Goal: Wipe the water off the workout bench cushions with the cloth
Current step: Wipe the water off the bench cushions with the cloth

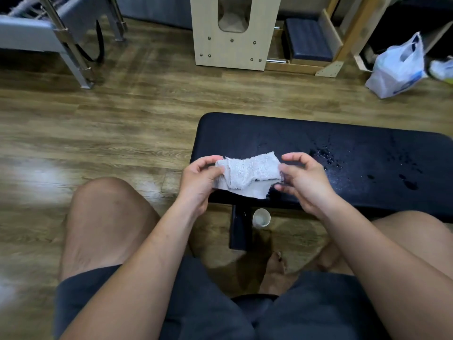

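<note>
We look down from a seated position onto a wooden floor (98, 133). A black padded workout bench cushion (306, 136) stretches from the middle of the view to the right edge. Our bare knees frame the bottom of the view, with both forearms reaching forward between them.

The left hand (198, 182) and right hand (306, 182) are raised over the near edge of the cushion, palms turned toward each other. Between them hangs a small grey terry cloth (247, 173), partly folded over itself and sagging in the middle. Each grip is a pinch. The left thumb and fingers close on the cloth's left end, and the right fingers close on its right end with the thumb lifted above.

The cloth looks light, soft and limp. We judge it would bunch easily, so pressing it flat under the palm should work better than holding it by a corner.

Just beyond the right hand, water droplets (323, 155) glisten on the cushion. More wet spots lie scattered further right. None of this looks wiped yet.

Below the cushion, beside its dark support leg (239, 227), a small paper cup (261, 217) stands on the floor.
</note>
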